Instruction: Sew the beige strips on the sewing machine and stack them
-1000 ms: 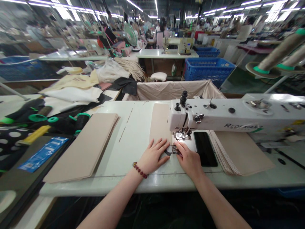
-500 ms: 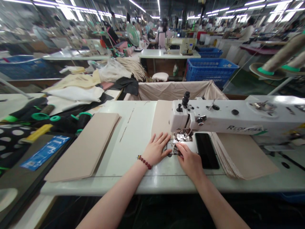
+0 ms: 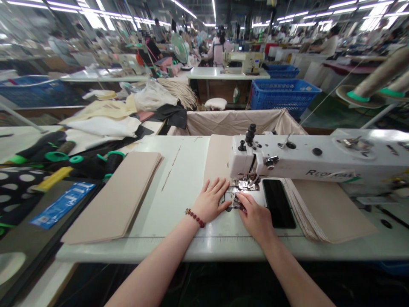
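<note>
My left hand (image 3: 211,200) lies flat with fingers spread, its fingertips on the near edge of a beige panel (image 3: 217,157). That panel runs back along the left side of the white sewing machine (image 3: 287,155). Just in front of the needle area (image 3: 246,184), my right hand (image 3: 255,213) has its fingers pressed together at a small metal part; what they hold, if anything, is hidden. A dark phone (image 3: 278,204) lies right of my right hand. Stacks of beige panels sit at the left (image 3: 118,196) and at the right (image 3: 332,209).
Thread spools (image 3: 113,162), a blue packet (image 3: 62,204) and a yellow tool (image 3: 56,178) lie at the left. Behind the table is a cloth-lined bin (image 3: 239,121), with a blue crate (image 3: 283,96) beyond. Thread cones (image 3: 380,79) stand at the right.
The whole view has shifted very slightly. Both hands and the beige panel keep the same places at the machine.
</note>
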Available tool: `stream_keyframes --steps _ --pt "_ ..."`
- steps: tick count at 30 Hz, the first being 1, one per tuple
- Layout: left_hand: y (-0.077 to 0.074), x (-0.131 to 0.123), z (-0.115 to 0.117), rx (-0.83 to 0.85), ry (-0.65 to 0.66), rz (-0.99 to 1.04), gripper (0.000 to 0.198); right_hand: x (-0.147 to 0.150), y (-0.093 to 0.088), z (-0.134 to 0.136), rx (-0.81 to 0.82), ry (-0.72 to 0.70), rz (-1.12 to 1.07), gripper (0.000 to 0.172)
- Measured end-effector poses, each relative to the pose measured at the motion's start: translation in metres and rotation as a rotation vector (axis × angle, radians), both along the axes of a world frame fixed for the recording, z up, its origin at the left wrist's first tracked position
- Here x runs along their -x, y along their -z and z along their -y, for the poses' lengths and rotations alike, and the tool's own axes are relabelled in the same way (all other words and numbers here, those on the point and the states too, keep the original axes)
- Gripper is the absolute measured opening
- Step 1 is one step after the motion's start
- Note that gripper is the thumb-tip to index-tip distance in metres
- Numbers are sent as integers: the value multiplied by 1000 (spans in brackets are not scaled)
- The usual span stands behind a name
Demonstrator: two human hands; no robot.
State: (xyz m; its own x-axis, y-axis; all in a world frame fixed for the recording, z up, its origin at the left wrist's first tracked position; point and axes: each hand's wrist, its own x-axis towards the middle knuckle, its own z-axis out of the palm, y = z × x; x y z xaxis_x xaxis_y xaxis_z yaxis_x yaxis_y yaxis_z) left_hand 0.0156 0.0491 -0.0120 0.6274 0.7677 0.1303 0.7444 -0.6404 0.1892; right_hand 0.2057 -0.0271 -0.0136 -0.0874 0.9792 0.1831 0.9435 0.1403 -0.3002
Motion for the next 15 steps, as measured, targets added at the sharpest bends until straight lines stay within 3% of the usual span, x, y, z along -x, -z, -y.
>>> stream_keyframes --steps 15 --pt "1 1 0 6 -2 32 66 1 -1 -1 -11 14 23 47"
